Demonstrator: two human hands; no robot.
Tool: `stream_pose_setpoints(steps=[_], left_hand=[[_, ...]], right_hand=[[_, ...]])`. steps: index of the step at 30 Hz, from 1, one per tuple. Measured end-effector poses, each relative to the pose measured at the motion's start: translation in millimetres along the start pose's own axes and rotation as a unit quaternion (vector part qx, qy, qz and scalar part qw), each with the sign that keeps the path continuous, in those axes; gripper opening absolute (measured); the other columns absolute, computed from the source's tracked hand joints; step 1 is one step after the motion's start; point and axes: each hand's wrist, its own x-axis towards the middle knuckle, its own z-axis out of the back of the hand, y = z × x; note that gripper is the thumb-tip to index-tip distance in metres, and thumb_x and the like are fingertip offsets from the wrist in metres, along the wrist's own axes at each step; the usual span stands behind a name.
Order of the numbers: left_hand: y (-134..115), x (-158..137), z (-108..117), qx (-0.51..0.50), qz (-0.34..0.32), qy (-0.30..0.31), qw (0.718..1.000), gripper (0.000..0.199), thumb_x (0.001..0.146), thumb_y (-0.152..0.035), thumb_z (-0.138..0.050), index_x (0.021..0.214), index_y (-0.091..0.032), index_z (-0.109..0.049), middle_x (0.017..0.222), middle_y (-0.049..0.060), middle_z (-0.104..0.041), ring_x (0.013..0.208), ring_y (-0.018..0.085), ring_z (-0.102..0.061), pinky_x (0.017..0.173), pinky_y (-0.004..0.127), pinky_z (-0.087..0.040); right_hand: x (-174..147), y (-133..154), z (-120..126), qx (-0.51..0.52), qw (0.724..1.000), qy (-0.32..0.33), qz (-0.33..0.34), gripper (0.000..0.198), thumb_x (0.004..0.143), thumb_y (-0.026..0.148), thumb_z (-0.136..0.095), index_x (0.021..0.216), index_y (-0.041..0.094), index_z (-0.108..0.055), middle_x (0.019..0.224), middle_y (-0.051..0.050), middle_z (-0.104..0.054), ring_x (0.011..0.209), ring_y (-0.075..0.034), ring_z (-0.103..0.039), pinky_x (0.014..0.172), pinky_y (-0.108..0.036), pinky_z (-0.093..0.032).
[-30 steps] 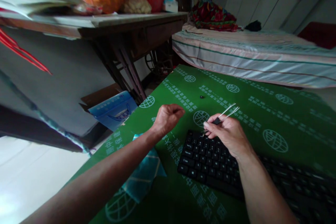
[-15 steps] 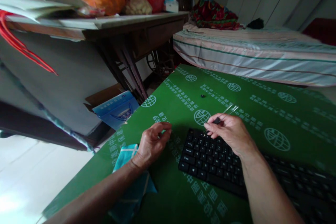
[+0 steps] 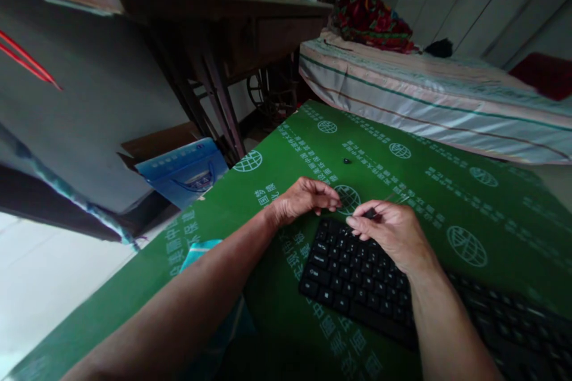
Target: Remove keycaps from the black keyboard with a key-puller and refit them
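A black keyboard (image 3: 357, 274) lies on the green table, and my right hand (image 3: 388, 229) is over its upper left part. Closed fingers of that hand pinch a wire keycap puller by its black handle (image 3: 370, 213); its thin wire ends (image 3: 397, 197) stick out beyond the knuckles. My left hand (image 3: 308, 199) hovers just left of the right one, above the keyboard's top left corner, fingers loosely bent and apart with nothing visible in them. Farther back on the table sits a small black piece, possibly a keycap (image 3: 346, 161).
The green table (image 3: 286, 155) has printed globes and lettering. A teal checked cloth (image 3: 201, 250) lies partly under my left forearm. A wooden desk (image 3: 223, 6) stands at the left, with a blue bag (image 3: 183, 172) below it. Behind the table is a bed (image 3: 424, 89).
My left hand has moved right and away from me, from beside the keyboard to close by my right hand. My right hand stays nearly in place with the puller. The view has shifted slightly.
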Motion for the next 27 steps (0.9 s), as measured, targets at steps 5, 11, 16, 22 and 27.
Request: stream_pose_setpoints(steps=[5,11,16,22,27], left_hand=[[3.5,-6.9,1.7,-0.030,0.001,0.054,0.998,0.018,0.064,-0.022,-0.071,0.081,-0.016,-0.073,0.075,0.002,-0.072,0.061,0.010,-0.061,0.056,0.021,-0.046],[5.1,-7.8,0.0,0.000,-0.010,0.148,0.989,0.022,0.063,-0.020,-0.071,0.085,-0.018,-0.073,0.079,-0.001,-0.072,0.069,0.012,-0.062,0.069,0.025,-0.049],[7.4,-8.1,-0.8,0.038,-0.042,0.177,0.983,0.028,0.064,-0.016,-0.071,0.091,-0.020,-0.072,0.089,0.000,-0.072,0.081,0.015,-0.064,0.073,0.026,-0.049],[9.4,-7.0,-4.3,0.097,-0.086,0.207,0.970,0.030,0.068,-0.014,-0.068,0.098,-0.016,-0.070,0.095,0.003,-0.071,0.091,0.017,-0.062,0.082,0.030,-0.048],[8.9,-7.0,-8.3,0.131,-0.113,0.199,0.965,0.026,0.070,-0.013,-0.067,0.096,-0.016,-0.071,0.094,0.002,-0.070,0.086,0.016,-0.062,0.079,0.029,-0.047]], right_hand=[[-2.7,2.8,-2.0,-0.035,0.999,-0.006,-0.011,0.025,0.064,0.039,-0.075,0.073,0.017,-0.068,0.060,-0.001,-0.065,0.053,-0.014,-0.059,0.047,-0.023,-0.046],[-9.1,8.7,-3.9,-0.098,0.995,-0.003,-0.007,0.020,0.067,0.037,-0.074,0.075,0.019,-0.069,0.056,0.001,-0.063,0.048,-0.012,-0.056,0.045,-0.022,-0.043],[-9.8,6.0,-3.9,-0.154,0.988,0.011,0.014,0.019,0.072,0.038,-0.070,0.077,0.019,-0.067,0.058,0.000,-0.065,0.051,-0.013,-0.059,0.046,-0.022,-0.042],[-7.7,6.5,-3.6,-0.180,0.981,0.025,0.066,0.016,0.075,0.034,-0.067,0.076,0.019,-0.064,0.057,0.002,-0.065,0.052,-0.012,-0.060,0.049,-0.020,-0.043],[-6.4,9.7,-4.7,-0.184,0.979,0.028,0.079,0.013,0.076,0.031,-0.067,0.073,0.019,-0.062,0.056,0.003,-0.064,0.051,-0.010,-0.060,0.050,-0.018,-0.043]])
